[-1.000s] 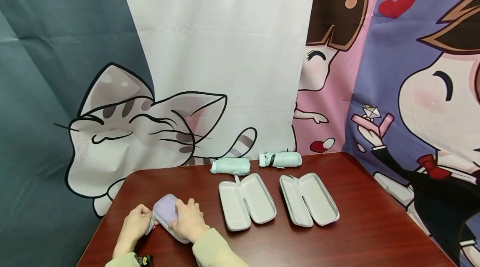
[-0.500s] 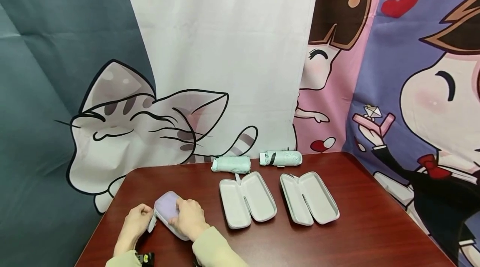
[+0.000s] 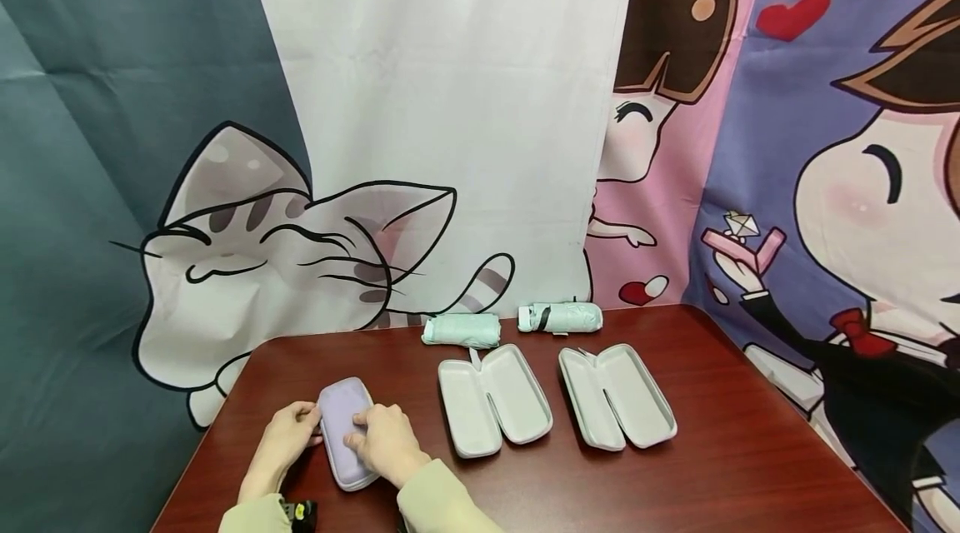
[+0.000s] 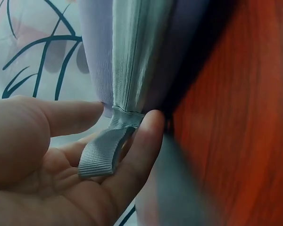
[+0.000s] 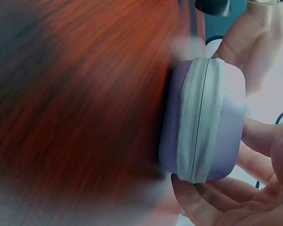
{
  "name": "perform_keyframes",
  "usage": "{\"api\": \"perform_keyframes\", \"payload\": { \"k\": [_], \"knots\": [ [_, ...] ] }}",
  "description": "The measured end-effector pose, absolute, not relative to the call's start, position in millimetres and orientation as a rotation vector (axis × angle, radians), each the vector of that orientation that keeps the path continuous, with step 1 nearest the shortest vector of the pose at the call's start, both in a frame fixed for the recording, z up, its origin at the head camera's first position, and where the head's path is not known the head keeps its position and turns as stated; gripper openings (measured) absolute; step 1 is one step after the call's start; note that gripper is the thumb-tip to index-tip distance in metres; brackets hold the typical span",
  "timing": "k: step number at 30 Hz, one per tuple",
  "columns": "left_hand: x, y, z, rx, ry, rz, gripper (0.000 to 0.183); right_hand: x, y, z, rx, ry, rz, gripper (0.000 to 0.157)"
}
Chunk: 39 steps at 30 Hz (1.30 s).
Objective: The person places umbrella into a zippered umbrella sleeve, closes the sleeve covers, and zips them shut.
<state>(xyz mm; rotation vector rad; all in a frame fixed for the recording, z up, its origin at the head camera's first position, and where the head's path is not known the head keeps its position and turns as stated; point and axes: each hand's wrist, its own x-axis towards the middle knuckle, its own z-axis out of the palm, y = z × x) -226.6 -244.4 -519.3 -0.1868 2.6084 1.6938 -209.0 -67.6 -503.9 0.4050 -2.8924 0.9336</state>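
Observation:
A lilac hard case point(image 3: 347, 425) with a pale zip lies closed at the left of the table. My left hand point(image 3: 288, 435) holds its left side. In the left wrist view, the thumb and a finger flank the zip's end, and a grey fabric loop point(image 4: 101, 153) hangs between them over the palm. From the other side my right hand point(image 3: 388, 441) grips the case, thumb on the top face and fingers along the right edge. The right wrist view shows the zip point(image 5: 200, 122) joined along the case's rounded end, with fingertips at the case's side and underneath.
Two open cases, a left one point(image 3: 471, 412) and a right one point(image 3: 633, 400), lie with pale grey insides up, right of my hands. Behind them are two mint-green fabric rolls, one left point(image 3: 461, 331) and one right point(image 3: 561, 317). A printed curtain point(image 3: 450, 100) hangs behind the table.
The lilac case has turned a little clockwise and shifted right. My left hand has followed it rightward, and the grey loop seen earlier beside it is now hidden in the head view.

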Motion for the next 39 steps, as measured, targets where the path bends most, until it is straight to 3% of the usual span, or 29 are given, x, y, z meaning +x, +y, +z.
{"api": "perform_keyframes", "payload": {
  "k": [11, 21, 27, 39],
  "knots": [
    [-232.2, -239.1, -516.0, -0.089, 2.699, 1.544, 0.039, -202.6, -67.7, -500.4, 0.457, -2.922, 0.889, 0.031],
    [-234.9, -234.0, -509.1, -0.069, 2.844, 1.303, 0.042, -199.2, -55.1, -489.1, 0.705, -2.959, 0.743, 0.037],
    [-234.3, -225.5, -501.9, -0.046, 2.933, 1.167, 0.044, -205.5, -35.0, -479.1, 0.853, -2.942, 0.698, 0.028],
    [-228.8, -190.8, -479.0, -0.042, 3.344, 1.366, 0.027, -227.0, 24.2, -437.7, 0.956, -2.797, 0.687, 0.031]
  ]
}}
